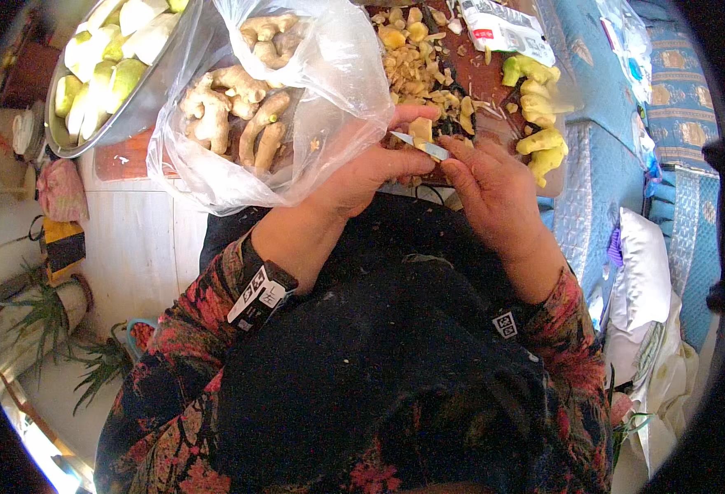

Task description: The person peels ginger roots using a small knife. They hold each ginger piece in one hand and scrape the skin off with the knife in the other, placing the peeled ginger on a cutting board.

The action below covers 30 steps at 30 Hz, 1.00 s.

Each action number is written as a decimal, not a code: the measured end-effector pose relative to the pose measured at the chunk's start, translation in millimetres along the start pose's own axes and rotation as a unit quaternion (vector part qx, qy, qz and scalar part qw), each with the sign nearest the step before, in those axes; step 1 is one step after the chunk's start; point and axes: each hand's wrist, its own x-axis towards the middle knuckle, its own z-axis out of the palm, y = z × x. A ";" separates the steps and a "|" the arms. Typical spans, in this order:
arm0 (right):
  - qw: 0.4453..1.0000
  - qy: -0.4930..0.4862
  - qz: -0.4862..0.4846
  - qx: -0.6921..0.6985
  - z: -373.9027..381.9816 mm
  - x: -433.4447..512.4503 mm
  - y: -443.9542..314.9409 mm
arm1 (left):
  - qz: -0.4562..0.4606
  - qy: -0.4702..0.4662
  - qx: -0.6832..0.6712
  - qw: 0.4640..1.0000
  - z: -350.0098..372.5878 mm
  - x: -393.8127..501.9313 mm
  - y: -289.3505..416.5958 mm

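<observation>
My left hand holds a piece of ginger near the table's front edge. In my right hand is a small knife; its blade lies against the ginger, pointing left. The knife's handle is hidden in my fingers. Beyond both hands spreads a heap of ginger slices and scraps. To the left, a clear plastic bag holds several unpeeled ginger roots and partly covers my left wrist. Several yellow, peeled-looking ginger pieces lie right of my right hand.
A metal basin of pale green and white cut produce stands at the upper left. A white printed packet lies at the back right. Blue patterned cloth covers a seat on the right. Spiky green plants are at the lower left.
</observation>
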 end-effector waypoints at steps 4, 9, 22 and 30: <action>0.999 0.022 0.023 -0.034 -0.7 4.6 6.3 | -0.031 -0.013 -0.034 0.999 -2.0 0.3 -0.3; 0.999 -0.012 0.035 -0.011 -0.9 1.8 7.7 | -0.010 -0.002 -0.011 1.000 -2.6 3.2 -4.5; 0.999 -0.034 0.027 -0.010 0.5 5.3 0.0 | 0.002 -0.017 -0.008 1.000 -2.1 4.7 -4.2; 0.997 0.011 0.063 -0.037 3.5 8.4 6.3 | -0.037 -0.047 -0.036 0.998 -2.3 1.1 -3.2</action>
